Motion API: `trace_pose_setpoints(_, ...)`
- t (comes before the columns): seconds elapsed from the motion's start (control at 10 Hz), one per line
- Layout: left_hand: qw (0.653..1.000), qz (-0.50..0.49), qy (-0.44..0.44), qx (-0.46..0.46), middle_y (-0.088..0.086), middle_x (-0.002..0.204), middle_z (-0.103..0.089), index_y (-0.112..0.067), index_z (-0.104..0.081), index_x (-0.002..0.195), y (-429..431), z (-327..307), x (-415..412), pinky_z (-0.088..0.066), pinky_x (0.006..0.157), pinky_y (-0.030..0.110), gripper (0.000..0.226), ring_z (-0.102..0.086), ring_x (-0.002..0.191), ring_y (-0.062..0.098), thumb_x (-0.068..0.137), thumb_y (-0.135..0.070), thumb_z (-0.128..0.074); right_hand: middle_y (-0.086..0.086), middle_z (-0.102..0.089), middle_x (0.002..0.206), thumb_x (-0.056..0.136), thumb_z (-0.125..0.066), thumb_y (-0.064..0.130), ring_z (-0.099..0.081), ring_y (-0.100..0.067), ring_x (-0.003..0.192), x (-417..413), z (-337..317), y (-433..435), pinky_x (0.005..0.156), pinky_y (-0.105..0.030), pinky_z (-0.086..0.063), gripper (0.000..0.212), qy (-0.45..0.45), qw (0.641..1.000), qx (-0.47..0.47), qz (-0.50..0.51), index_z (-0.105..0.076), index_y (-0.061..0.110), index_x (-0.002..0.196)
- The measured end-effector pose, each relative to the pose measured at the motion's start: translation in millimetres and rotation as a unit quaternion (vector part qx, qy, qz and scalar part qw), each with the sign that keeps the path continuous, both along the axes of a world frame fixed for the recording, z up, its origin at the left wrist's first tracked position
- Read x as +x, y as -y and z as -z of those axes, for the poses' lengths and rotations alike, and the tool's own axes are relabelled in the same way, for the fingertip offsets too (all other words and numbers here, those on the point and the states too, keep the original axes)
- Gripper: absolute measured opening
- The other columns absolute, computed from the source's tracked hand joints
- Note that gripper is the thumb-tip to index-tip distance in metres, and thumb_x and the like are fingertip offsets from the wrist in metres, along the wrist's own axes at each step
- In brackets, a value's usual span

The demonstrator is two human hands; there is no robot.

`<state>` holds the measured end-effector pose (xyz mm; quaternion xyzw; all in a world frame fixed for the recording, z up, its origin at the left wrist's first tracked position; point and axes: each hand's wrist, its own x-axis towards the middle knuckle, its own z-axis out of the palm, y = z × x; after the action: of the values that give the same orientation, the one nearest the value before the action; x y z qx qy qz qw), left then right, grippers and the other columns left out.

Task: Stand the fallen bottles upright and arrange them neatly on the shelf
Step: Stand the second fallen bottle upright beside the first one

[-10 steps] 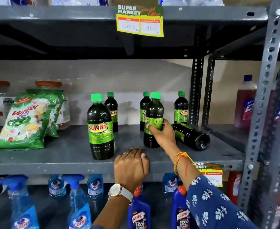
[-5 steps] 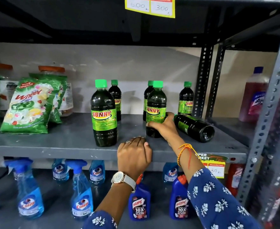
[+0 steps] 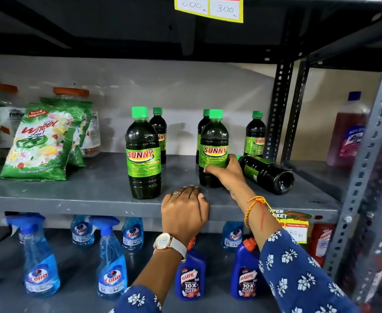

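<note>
Bottles on the middle grey shelf (image 3: 72,195): five stand upright, two in front and three behind near the back wall. One fallen bottle (image 3: 266,175) lies on its side at the right, base toward the camera; judged the last one left to stand. Right hand (image 3: 227,175), grip wrapped round the lower body of the front-right bottle (image 3: 213,150), which stands upright. Left hand (image 3: 185,211), fingers curled over the shelf's front edge, holding nothing. Detergent packets (image 3: 41,141) sit at left. Metal rack, shop setting, spray bottles (image 3: 112,265) below.
</note>
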<state>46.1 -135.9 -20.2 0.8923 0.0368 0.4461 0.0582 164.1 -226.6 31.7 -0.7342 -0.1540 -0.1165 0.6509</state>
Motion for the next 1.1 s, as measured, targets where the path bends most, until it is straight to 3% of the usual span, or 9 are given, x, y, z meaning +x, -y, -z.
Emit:
trace_pose_setpoints(0.2,1.000,0.004,-0.001,-0.001,0.005,0.079,-0.074,-0.012,-0.072,0.078,-1.2,1.7,2.6,-0.048,0.067,0.033,0.037,-0.067,0.069,0.023,0.082,-0.025,-0.038,0.007,-0.061,0.085,0.061,-0.080,0.008,-0.059,-0.008,0.079,-2.4,-0.9,1.2,0.065,-0.022,-0.044,0.057,-0.011,0.998,0.054,-0.022,-0.045,0.015,0.104)
trace_pose_setpoints(0.4,1.000,-0.001,0.005,0.002,0.005,0.079,-0.074,-0.012,-0.073,0.078,-1.6,2.2,3.3,-0.048,0.066,0.031,0.038,-0.067,0.068,0.022,0.081,-0.026,-0.038,0.014,-0.062,0.072,0.060,-0.082,0.014,-0.058,0.001,0.067,-9.7,-1.9,3.9,0.054,-0.012,-0.042,0.033,0.017,1.000,-0.004,0.005,-0.054,0.030,0.068)
trace_pose_setpoints(0.5,1.000,-0.005,-0.003,0.002,0.005,0.078,-0.073,-0.013,-0.072,0.077,-0.8,0.9,0.6,-0.047,0.065,0.031,0.038,-0.066,0.067,0.022,0.082,-0.026,-0.037,0.003,-0.067,0.081,0.060,-0.082,0.016,-0.063,-0.012,0.076,-16.3,-5.6,8.3,0.070,-0.023,-0.048,0.028,0.018,1.000,-0.025,0.007,-0.059,0.028,0.070)
trace_pose_setpoints(0.6,1.000,-0.008,-0.005,0.003,0.005,0.075,-0.072,-0.013,-0.069,0.074,0.1,-0.6,-2.9,-0.045,0.062,0.031,0.035,-0.065,0.065,0.024,0.082,-0.024,-0.037,-0.002,-0.069,0.088,0.062,-0.081,0.014,-0.065,-0.017,0.084,-25.7,-7.3,13.6,0.077,-0.028,-0.050,0.027,0.017,0.999,-0.035,-0.011,-0.062,0.027,0.073)
trace_pose_setpoints(0.9,0.999,-0.017,-0.028,0.005,0.008,0.077,-0.071,-0.012,-0.066,0.075,2.2,-1.9,-7.5,-0.043,0.065,0.035,0.032,-0.064,0.069,0.027,0.085,-0.022,-0.037,-0.001,-0.071,0.089,0.065,-0.079,0.010,-0.068,-0.014,0.084,-59.9,-3.8,31.2,0.076,-0.025,-0.051,0.025,0.022,0.997,-0.040,-0.059,-0.065,0.025,0.079)
trace_pose_setpoints(1.1,1.000,-0.016,-0.022,0.004,0.009,0.076,-0.071,-0.011,-0.066,0.074,0.6,0.5,-5.3,-0.043,0.064,0.034,0.032,-0.064,0.067,0.027,0.084,-0.022,-0.038,-0.005,-0.073,0.098,0.064,-0.080,0.013,-0.069,-0.018,0.092,-66.8,-1.7,33.9,0.085,-0.032,-0.053,0.025,0.020,0.997,-0.039,-0.058,-0.066,0.024,0.082)
